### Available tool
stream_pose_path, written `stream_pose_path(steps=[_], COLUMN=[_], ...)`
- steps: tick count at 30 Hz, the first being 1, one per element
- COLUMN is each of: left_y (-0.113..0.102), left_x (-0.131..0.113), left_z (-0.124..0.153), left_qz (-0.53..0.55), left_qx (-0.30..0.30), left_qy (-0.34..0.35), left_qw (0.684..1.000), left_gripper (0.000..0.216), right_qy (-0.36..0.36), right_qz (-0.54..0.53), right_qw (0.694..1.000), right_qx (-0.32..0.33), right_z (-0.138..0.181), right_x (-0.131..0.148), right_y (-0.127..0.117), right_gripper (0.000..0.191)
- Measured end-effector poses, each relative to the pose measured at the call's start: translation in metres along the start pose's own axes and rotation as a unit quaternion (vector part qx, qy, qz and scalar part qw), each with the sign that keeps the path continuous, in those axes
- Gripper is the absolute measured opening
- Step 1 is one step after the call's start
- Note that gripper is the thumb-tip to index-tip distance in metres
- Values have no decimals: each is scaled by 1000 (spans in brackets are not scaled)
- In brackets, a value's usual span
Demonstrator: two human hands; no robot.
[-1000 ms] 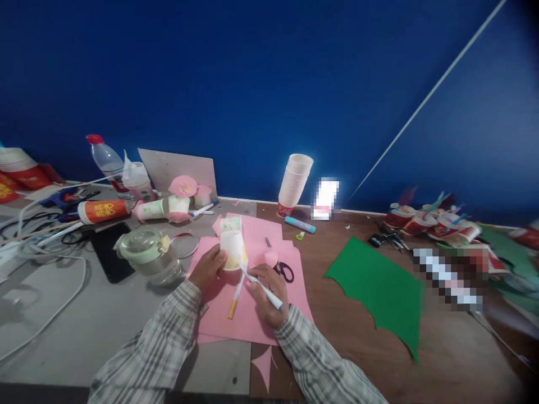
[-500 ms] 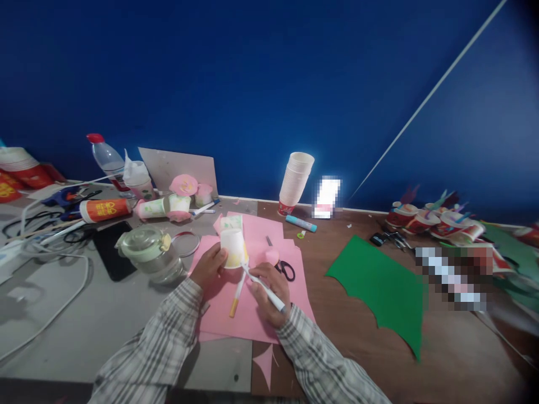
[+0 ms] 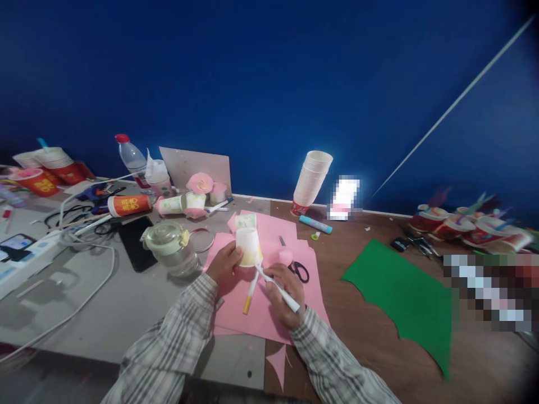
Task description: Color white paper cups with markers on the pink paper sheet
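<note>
My left hand (image 3: 225,261) is closed on the side of a white paper cup (image 3: 247,242) with yellow colouring along its lower part. The fingers of my right hand (image 3: 286,292) close around a white marker (image 3: 281,290) with a blue-grey end, and its tip meets the cup's lower right edge. A second marker (image 3: 251,293) with a yellow end lies below the cup on pink paper sheets (image 3: 309,303). Black-handled scissors (image 3: 300,272) rest on the sheets right of the cup, partly under a pink paper piece (image 3: 285,257). Behind the cup lies another printed cup (image 3: 245,220).
Left stand a lidded glass jar (image 3: 170,249), a black phone (image 3: 137,247), cables and a power strip (image 3: 31,264). A tall stack of cups (image 3: 311,182) leans at the back near a blue glue stick (image 3: 315,224). Green paper (image 3: 404,303) lies right; decorated cups (image 3: 455,227) stand beyond it.
The whole view has shifted, so things appear farther right, and more of the table's left side shows. My hands keep the cup and marker, with the marker tip still at the cup's lower edge.
</note>
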State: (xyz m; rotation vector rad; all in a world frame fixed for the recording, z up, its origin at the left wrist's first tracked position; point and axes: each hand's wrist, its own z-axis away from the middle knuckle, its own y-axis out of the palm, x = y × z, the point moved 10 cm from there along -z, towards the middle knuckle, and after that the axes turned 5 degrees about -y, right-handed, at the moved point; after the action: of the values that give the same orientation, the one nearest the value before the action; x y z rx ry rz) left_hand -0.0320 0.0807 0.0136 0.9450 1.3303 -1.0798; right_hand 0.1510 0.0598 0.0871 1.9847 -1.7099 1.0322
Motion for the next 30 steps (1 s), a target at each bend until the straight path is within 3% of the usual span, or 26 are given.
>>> stream_pose_path(steps=[30], left_y=[0], left_x=[-6], left_z=[3], left_qz=[-12], left_qx=[-5], left_qy=[12], left_qw=[1000], left_gripper=[39], right_qy=[19], right_qz=[11], right_qw=[1000], right_qx=[-6], right_z=[0], right_x=[-7], right_y=[0], right_gripper=[15])
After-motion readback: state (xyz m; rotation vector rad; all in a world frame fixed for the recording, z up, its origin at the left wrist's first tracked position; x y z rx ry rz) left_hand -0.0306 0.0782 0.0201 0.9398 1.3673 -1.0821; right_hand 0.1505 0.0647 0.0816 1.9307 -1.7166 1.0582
